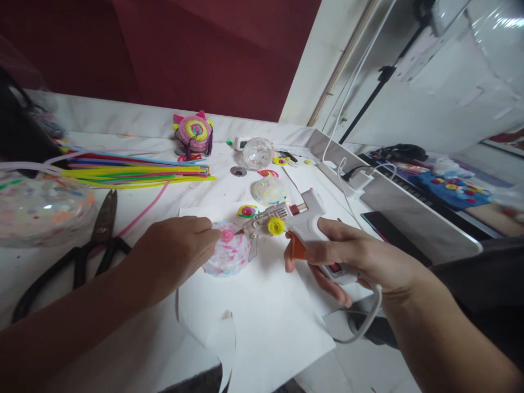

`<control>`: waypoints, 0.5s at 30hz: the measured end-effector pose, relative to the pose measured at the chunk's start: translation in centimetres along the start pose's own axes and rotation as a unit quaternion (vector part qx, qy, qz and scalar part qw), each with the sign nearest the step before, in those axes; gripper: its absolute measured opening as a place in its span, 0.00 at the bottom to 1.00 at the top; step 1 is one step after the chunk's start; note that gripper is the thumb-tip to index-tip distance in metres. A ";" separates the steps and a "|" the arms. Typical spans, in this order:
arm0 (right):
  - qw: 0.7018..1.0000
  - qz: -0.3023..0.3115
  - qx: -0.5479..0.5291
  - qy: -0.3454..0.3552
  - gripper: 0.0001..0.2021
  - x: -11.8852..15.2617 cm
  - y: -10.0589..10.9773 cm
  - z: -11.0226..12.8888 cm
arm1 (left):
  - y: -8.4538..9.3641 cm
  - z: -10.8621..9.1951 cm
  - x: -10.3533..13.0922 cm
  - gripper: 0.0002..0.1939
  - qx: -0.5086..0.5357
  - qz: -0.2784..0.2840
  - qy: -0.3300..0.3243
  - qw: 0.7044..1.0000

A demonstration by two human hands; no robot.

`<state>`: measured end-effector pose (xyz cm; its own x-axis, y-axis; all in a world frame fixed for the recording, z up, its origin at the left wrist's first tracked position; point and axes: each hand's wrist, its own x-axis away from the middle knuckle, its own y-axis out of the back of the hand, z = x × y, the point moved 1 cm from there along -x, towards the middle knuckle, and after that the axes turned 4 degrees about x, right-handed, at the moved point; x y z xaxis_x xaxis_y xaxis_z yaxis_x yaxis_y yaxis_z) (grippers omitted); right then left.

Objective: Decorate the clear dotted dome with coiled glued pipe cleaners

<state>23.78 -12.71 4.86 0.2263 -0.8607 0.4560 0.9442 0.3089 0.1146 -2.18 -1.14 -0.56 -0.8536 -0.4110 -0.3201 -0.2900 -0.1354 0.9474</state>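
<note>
My left hand [176, 254], its fingers pressed together, is at the upper left edge of a clear dome with pink marks [227, 259] lying on white paper [266, 333]. A pink coil sits on the dome beside my fingertips. My right hand [339, 256] is wrapped round a white glue gun [309, 221] with an orange trigger. The gun's nozzle points left, close to the pink coil; whether they touch I cannot tell. A yellow coil [275, 226] shows against the gun's front part. Just behind the dome is a green, yellow and pink coil [248, 211].
Black-handled shears [104, 229] and a speckled clear shape [45, 210] are at left, below coloured strips [139, 170]. Farther back are a pink round figure [195, 134] and clear domes [258, 153]. A power strip with cables [356, 183] and a phone [395, 234] are at right.
</note>
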 end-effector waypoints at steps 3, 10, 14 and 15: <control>1.000 -0.012 -0.001 -0.003 0.10 0.2 -0.1 -0.3 | 0.0 0.0 0.1 0.15 -0.003 -0.009 -0.013 1.000; 1.000 0.002 -0.005 0.013 0.11 0.5 -0.4 -0.5 | 0.0 -0.2 0.3 0.14 -0.012 -0.027 -0.024 0.999; 0.999 -0.010 0.001 0.031 0.11 0.9 -0.7 -0.7 | -0.2 -0.4 0.3 0.15 -0.018 -0.034 -0.018 0.999; 0.999 -0.017 0.006 0.034 0.11 1.2 -0.9 -0.7 | -0.2 -0.4 0.3 0.15 -0.019 -0.032 -0.016 0.999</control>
<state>23.38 -14.28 4.63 0.2096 -0.8962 0.3911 0.9488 0.2830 0.1400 -2.23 -1.60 -0.87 -0.8471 -0.3714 -0.3801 -0.3287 -0.1958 0.9239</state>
